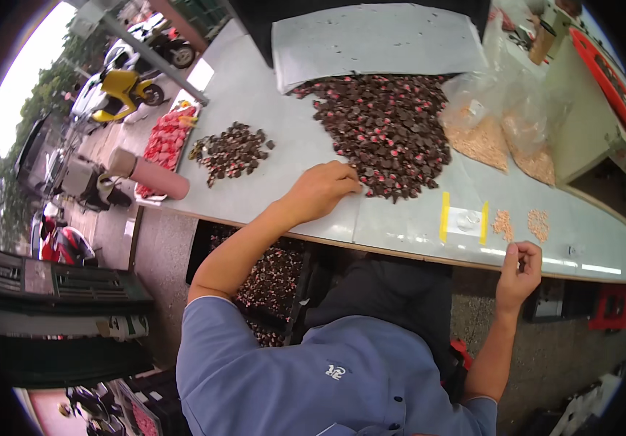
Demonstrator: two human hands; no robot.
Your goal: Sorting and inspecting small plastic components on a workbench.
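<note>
head view: left hand [322, 189] (grip loosely curled) touches dark pile [382, 131] stretching away; right hand [520, 269] pinched, contents unclear.

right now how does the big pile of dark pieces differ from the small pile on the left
The big pile is far larger and spreads out from under a grey sheet; the small pile lies in the open. The left hand touches the big pile's edge; nothing touches the small pile. Both mix dark brown and pink-red pieces on the table.

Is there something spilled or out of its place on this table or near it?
Yes. Dark pieces like those in the large pile also lie below the table edge, under the left forearm, apparently in a dark tray. A smaller pile sits apart.
</note>
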